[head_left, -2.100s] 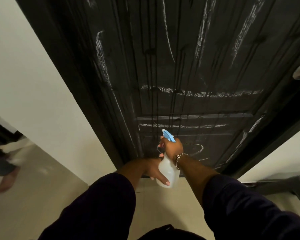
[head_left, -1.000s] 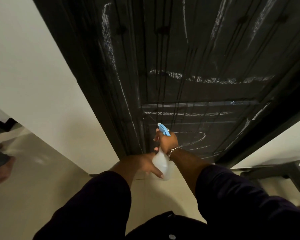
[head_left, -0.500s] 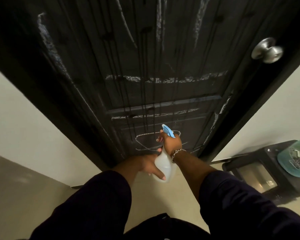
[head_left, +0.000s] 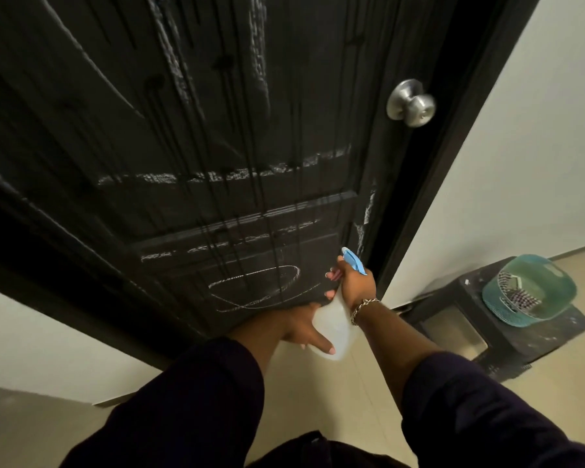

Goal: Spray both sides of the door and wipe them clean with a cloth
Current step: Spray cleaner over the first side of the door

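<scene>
Black panelled door (head_left: 190, 136), wet drip lines, white chalk scrawl, none of it legible. Right hand (head_left: 355, 282) fingers curled round neck of spray bottle (head_left: 335, 327) near door's lower right corner. Left hand (head_left: 301, 327) fingers straight, supporting bottle's body. Silver knob (head_left: 411, 103) at right edge.

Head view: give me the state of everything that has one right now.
door: shut, chalk-marked, wet with drip streaks
spray bottle: upright, nozzle toward door
right hand: grips bottle neck
left hand: supports bottle body
knob: untouched
basket: on dark stool
</scene>
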